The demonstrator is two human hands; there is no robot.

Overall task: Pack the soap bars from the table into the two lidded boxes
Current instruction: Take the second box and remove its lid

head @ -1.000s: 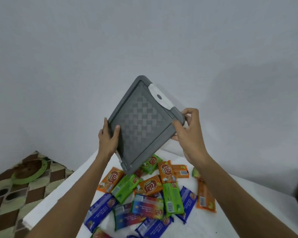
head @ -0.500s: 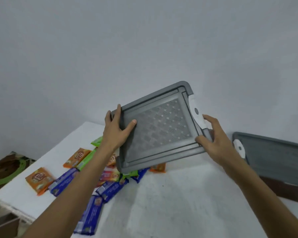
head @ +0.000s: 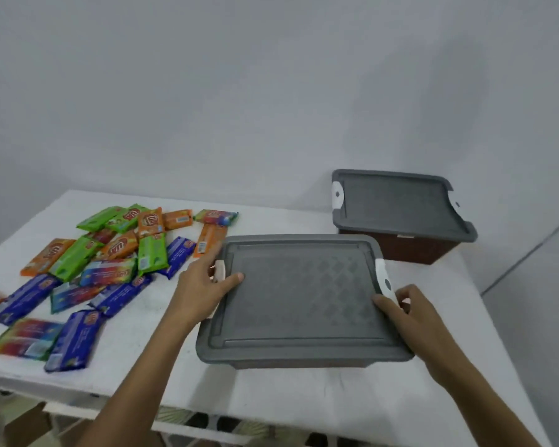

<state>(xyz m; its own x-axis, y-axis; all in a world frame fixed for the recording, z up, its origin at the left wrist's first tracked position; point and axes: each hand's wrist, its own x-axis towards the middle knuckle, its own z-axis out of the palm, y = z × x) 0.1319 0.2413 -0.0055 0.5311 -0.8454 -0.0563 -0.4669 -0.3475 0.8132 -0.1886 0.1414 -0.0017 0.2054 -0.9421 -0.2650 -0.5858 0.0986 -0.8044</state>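
While left hand point(head: 204, 285) clasps lid point(head: 304, 304), right hand point(head: 410, 314) clasps opposite end.

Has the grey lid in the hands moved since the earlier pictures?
Yes. The lid came down toward the table, now level, right of the soap bars.

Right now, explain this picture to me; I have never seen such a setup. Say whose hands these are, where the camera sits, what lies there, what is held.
No machine here: a person works with bare hands. The one camera sits on their head, looking down. The left hand and right hand grip the ends of the near box, its grey lid closed. A far box, also lidded, stands behind on the white table. Wrapped soap bars lie loose at the left.
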